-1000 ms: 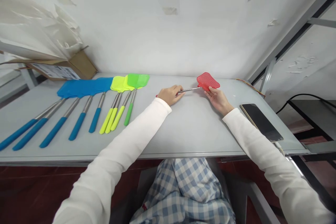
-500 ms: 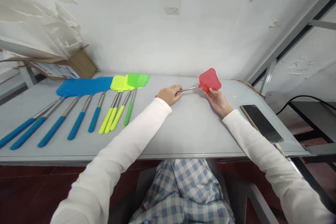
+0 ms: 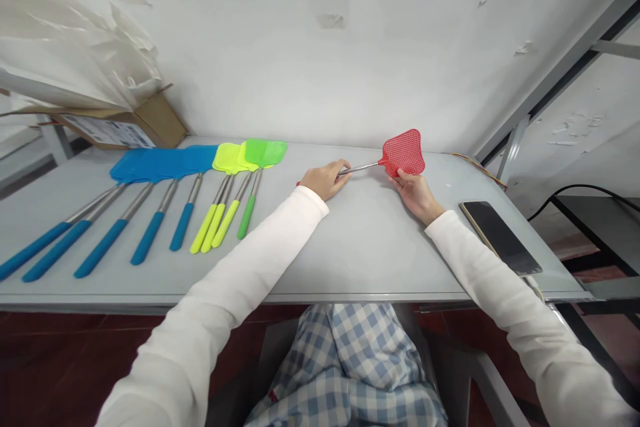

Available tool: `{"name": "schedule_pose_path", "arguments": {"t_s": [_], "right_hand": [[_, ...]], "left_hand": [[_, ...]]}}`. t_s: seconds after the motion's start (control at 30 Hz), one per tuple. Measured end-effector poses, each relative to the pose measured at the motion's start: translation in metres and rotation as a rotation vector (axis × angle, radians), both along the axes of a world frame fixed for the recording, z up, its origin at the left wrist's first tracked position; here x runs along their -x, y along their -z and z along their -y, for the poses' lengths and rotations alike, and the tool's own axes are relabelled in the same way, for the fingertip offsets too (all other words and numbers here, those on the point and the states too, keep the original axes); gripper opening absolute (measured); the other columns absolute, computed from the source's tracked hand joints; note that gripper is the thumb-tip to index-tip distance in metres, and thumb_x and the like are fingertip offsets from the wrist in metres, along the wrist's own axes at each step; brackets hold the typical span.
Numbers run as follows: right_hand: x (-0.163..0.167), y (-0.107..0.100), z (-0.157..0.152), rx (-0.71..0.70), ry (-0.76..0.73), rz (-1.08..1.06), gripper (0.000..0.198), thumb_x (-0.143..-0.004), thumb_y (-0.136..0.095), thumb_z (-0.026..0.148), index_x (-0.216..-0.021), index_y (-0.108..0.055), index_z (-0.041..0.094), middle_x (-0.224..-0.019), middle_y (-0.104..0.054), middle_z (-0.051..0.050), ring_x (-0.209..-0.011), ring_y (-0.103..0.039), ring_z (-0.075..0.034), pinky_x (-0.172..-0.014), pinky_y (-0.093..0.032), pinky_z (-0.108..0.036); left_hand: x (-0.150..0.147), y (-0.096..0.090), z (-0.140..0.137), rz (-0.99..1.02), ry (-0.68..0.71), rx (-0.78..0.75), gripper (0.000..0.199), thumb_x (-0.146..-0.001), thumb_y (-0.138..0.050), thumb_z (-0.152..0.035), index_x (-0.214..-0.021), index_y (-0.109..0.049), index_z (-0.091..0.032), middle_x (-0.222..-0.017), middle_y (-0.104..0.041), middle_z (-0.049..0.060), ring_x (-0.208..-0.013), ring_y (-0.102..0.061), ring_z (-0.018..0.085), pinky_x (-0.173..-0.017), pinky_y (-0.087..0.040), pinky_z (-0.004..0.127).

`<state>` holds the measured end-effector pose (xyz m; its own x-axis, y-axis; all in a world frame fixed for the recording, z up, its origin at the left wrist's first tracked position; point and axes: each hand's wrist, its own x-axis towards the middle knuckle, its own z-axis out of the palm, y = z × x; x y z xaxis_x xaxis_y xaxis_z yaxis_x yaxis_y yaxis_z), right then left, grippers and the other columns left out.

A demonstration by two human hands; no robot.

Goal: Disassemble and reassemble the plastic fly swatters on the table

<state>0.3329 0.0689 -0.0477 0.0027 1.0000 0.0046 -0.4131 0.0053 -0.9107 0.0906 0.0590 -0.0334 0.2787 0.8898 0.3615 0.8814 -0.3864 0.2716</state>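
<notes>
A red fly swatter (image 3: 403,152) with a perforated head and a metal shaft is held between my two hands, above the grey table (image 3: 370,247). My left hand (image 3: 324,179) is closed around its handle end; only a small red tip shows past the fingers. At the lower edge of the red head, my right hand (image 3: 416,193) pinches it between thumb and fingers. To the left lie several blue fly swatters (image 3: 165,164), several yellow ones (image 3: 230,157) and a green one (image 3: 266,153), heads overlapping and handles toward me.
A smartphone (image 3: 500,237) lies at the table's right side. An open cardboard box (image 3: 160,119) and plastic sheeting (image 3: 75,33) are at the back left. The white wall (image 3: 280,67) rises behind the table, and a metal frame (image 3: 555,80) slants along the right.
The red fly swatter's head has turned slightly, its right side tilting upward, while both hands keep hold of it. The whole view has shifted a little.
</notes>
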Motion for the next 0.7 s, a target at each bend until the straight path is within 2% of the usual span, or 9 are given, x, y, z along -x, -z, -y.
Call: {"name": "schedule_pose_path", "arguments": {"t_s": [0.3,0.47,0.7], "right_hand": [[-0.0024,-0.0003,-0.0002,-0.049,-0.036,0.057,0.022,-0.069,-0.079,0.027,-0.088,-0.068,0.025,-0.106,-0.073,0.000,-0.109,-0.065,-0.020,-0.097,-0.055,-0.036],[-0.0025,-0.0015,0.0000,-0.072,-0.034,0.080,0.024,-0.068,-0.079,0.027,-0.088,-0.065,0.026,-0.105,-0.071,0.001,-0.111,-0.064,-0.019,-0.096,-0.055,-0.036],[-0.0027,0.0000,-0.0016,-0.078,-0.006,0.078,0.027,-0.065,-0.082,0.024,-0.082,-0.061,0.025,-0.097,-0.069,0.002,-0.104,-0.065,-0.018,-0.094,-0.056,-0.036]], "left_hand": [[-0.0002,0.0029,-0.0006,-0.071,0.001,-0.009,0.040,-0.101,-0.036,-0.043,-0.129,-0.060,-0.030,-0.116,-0.072,0.004,-0.096,-0.068,0.020,-0.068,-0.046,0.029],[-0.0025,0.0001,0.0012,-0.094,0.014,0.025,0.039,-0.103,-0.032,-0.040,-0.130,-0.057,-0.027,-0.125,-0.069,0.003,-0.105,-0.067,0.021,-0.071,-0.046,0.029],[-0.0028,-0.0023,0.0015,-0.128,-0.003,0.051,0.038,-0.104,-0.030,-0.041,-0.125,-0.057,-0.025,-0.121,-0.071,0.002,-0.102,-0.069,0.021,-0.071,-0.045,0.029]]}}
